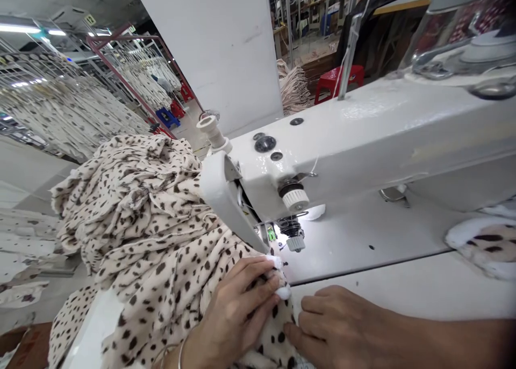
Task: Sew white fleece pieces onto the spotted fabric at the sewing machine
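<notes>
Cream plush fabric with dark spots (161, 240) lies in a big heap on the left and runs under the head of a white sewing machine (342, 132). Just in front of the needle area, my left hand (237, 310) has its fingers closed on the fabric, beside a fluffy white edge piece (283, 292). My right hand (338, 326) is curled, its thumb and fingertips pinching the right edge of the same fabric nearer to me. The needle and presser foot are mostly hidden behind the machine's head.
A small spotted piece with white trim (489, 245) lies on the table at right. Behind the machine stand a white pillar (217, 52), a red stool (341, 81) and a pile of pink fabric (293, 89). Garments hang on racks (60, 100) at left.
</notes>
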`<state>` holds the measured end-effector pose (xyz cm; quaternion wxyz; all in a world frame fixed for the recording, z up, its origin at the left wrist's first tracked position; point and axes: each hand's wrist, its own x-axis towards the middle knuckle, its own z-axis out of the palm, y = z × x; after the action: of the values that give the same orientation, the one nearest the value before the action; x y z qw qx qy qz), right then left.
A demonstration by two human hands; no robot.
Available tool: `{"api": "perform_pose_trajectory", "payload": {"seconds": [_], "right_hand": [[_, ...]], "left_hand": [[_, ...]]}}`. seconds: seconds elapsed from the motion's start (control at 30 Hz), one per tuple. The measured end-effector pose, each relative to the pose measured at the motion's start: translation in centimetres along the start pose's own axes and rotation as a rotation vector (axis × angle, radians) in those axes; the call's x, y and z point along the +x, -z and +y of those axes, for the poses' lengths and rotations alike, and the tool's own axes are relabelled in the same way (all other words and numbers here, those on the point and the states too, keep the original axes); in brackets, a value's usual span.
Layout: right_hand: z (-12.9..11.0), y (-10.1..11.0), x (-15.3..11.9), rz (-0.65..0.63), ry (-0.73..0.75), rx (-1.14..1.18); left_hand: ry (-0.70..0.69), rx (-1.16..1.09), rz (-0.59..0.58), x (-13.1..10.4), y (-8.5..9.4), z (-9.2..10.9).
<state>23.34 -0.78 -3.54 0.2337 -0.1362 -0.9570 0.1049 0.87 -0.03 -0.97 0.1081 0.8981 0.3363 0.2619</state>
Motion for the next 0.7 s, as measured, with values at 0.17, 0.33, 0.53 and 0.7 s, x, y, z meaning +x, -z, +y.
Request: {"api": "perform_pose_trajectory", "payload": {"seconds": [0.17, 0.33, 0.53, 0.7], "right_hand": [[0.1, 0.5, 0.4, 0.017, 0.002, 0.002], [0.1, 0.8, 0.7, 0.021, 0.006, -0.004], [0.4, 0.6, 1.0, 0.020, 0.023, -0.033], [5.7, 3.5, -1.1, 0.185, -0.391, -0.213]], "left_hand": [[-0.021, 0.027, 0.054, -0.3, -0.6, -0.1], [-0.016, 0.032, 0.037, -0.4, -0.9, -0.4], [0.022, -0.004, -0.023, -0.2, -0.6, -0.1], [0.020, -0.019, 0.026, 0.0, -0.6, 0.1]]}}
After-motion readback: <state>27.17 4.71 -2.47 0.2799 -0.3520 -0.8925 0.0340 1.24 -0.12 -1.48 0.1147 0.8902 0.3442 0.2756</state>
